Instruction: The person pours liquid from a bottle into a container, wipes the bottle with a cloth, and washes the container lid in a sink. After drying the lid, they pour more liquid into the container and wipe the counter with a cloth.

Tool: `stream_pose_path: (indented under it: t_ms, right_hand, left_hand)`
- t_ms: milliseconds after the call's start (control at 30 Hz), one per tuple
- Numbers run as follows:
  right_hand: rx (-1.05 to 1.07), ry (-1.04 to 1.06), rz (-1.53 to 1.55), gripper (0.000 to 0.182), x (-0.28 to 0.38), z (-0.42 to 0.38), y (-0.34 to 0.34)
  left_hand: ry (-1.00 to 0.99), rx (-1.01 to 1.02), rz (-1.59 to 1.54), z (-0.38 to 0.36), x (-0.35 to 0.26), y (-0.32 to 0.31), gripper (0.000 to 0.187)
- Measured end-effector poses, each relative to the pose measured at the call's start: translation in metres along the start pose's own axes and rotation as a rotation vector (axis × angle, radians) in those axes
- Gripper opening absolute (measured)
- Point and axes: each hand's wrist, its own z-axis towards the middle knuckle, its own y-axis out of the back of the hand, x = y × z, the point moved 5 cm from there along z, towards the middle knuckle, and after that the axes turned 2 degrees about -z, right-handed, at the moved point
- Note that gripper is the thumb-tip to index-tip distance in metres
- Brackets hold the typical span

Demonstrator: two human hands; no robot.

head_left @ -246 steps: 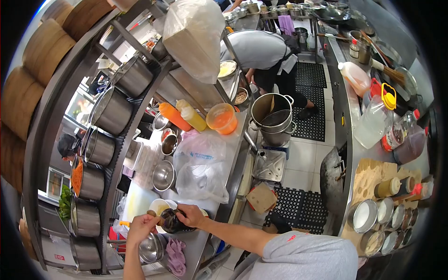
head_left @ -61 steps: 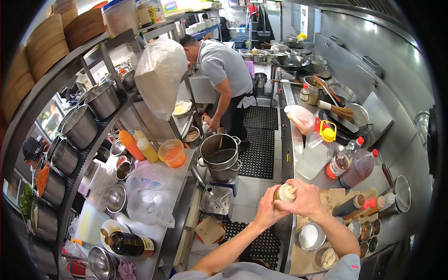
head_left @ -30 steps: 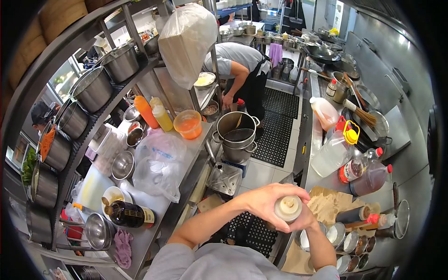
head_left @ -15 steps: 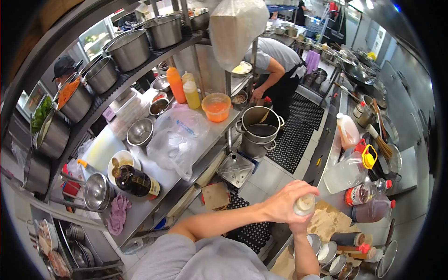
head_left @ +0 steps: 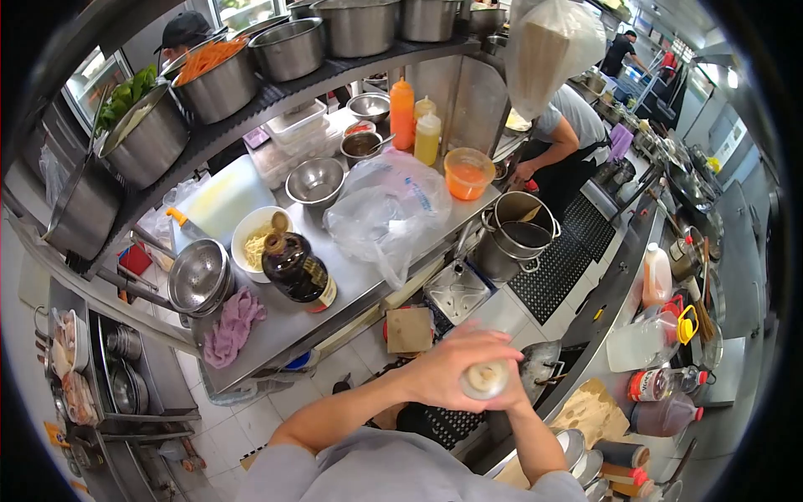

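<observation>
Between my two hands is a small clear jar [head_left: 485,379] with a whitish top or contents, seen almost end-on from above. My left hand [head_left: 447,358] wraps it from the left, its fingers stretched across the far side and a little blurred. From the right, my right hand [head_left: 512,389] closes round the jar, partly hidden behind it. Both hands are over the floor between the steel prep table [head_left: 360,280] and the right-hand counter. On that table stand a dark sauce bottle [head_left: 293,268], a white bowl of pale yellow food [head_left: 255,243] and a clear plastic bag [head_left: 385,205].
Nested pots [head_left: 519,234] stand at the table's far end, near a bending co-worker [head_left: 569,125]. Steel pots, one with shredded carrot [head_left: 213,61], line the shelf. A purple cloth [head_left: 234,328] lies on the near corner. Jugs [head_left: 644,343] and brown paper [head_left: 592,410] cover the right-hand counter.
My view has turned toward the prep table. My hands, still round the jar, have moved left, away from the brown paper on the right-hand counter.
</observation>
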Motion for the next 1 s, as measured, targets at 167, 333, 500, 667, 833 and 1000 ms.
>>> stream_pose_path:
  t_ms: [167,333,500,667,833,1000]
  right_hand:
    - [-0.097,0.117,-0.039,0.074,-0.015,0.040,-0.097]
    - [0.303,0.226,-0.136,0.080,-0.015,0.049,-0.213]
    - [0.306,0.075,-0.086,0.086,-0.025,0.074,-0.292]
    - [-0.108,0.135,-0.244,0.081,-0.068,0.112,-0.324]
    - [0.329,0.076,-0.060,0.080,-0.067,0.125,-0.324]
    - [0.632,0.066,-0.035,0.079,-0.058,0.127,-0.332]
  left_hand:
    - [0.207,-0.474,0.272,-0.091,-0.029,0.054,0.064]
    - [0.098,0.009,-0.087,-0.178,-0.044,0.133,0.077]
    - [0.222,-0.088,0.189,-0.237,-0.051,0.174,0.071]
    - [0.430,-0.790,0.323,-0.287,-0.024,0.186,0.070]
    - [0.416,-0.214,0.234,-0.296,-0.026,0.228,0.084]
    - [0.260,0.021,0.103,-0.273,-0.012,0.218,0.072]
